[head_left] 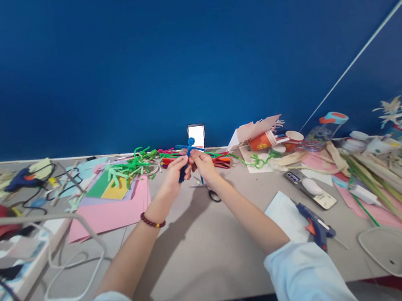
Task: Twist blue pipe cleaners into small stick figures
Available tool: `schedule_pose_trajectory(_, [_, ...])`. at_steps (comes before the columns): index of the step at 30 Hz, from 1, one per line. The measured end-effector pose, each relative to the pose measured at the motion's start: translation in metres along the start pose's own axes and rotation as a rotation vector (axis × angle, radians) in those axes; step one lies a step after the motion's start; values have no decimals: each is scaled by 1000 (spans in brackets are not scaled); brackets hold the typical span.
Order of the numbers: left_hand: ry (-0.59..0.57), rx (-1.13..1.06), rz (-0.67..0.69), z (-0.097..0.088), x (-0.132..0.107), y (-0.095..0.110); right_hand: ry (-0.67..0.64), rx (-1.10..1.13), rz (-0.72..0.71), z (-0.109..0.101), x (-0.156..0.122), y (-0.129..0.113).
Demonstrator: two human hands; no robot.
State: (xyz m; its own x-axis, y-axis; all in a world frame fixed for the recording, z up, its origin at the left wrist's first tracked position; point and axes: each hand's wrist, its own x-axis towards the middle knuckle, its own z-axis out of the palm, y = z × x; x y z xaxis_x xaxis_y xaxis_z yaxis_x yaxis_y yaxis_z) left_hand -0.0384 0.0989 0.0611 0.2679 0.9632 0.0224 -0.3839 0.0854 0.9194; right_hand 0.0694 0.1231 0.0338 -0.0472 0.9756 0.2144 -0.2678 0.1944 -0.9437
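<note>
- I'm watching the left hand (176,174) grasping the lower body of a blue pipe-cleaner figure (187,153), its fingers closed around the dark blue twist.
- I'm seeing the right hand (203,165) pinching the same figure near its middle, just beside the left hand. The figure is standing upright between both hands, above the counter (201,264).
- I'm noting a beaded bracelet (153,220) circling the left wrist.
- I'm finding black-handled scissors (211,195) lying at 6 o'clock from the hands, just below them.
- I'm seeing green pipe cleaners (132,165) heaped at 10 o'clock, with a pink paper sheet (109,214) at 8 o'clock.
- I'm tracking a blue-and-orange hot glue gun (316,224) resting at 4 o'clock, partly on white paper (285,216).
- I'm spotting an orange paper cup (262,140) lying on its side at 2 o'clock.
</note>
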Motion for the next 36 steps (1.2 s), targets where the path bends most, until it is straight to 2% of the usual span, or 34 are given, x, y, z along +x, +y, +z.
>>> schedule_pose_trajectory(6, [-132,-201,-177,-2,-1,8,-88,136,56,-2,-3,-16])
schedule_pose_trajectory(9, [-122,-162,-203,-1,-1,9,-87,137,87,-2,-4,-21])
schedule_pose_trajectory(11, [-44,-16,-106,-1,0,7,-44,107,94,-3,-3,-20])
schedule_pose_trajectory(16, [214,429,280,-1,0,-1,82,-84,7,-3,-3,-17])
schedule_pose_trajectory(19, [255,619,391,-2,-2,-4,111,-168,-46,-3,-5,-21])
schedule_pose_trajectory(22, [232,679,410,-2,-4,-4,72,-161,-47,-2,-5,-23])
schedule_pose_trajectory(27, [124,494,331,2,-3,0,22,8,15,-3,-2,-18])
schedule_pose_trajectory(33, [-22,57,39,2,-1,4,-68,226,151,1,-3,-18])
schedule_pose_trajectory(36, [-98,-117,-123,0,-3,7,-50,257,192,3,-5,-19])
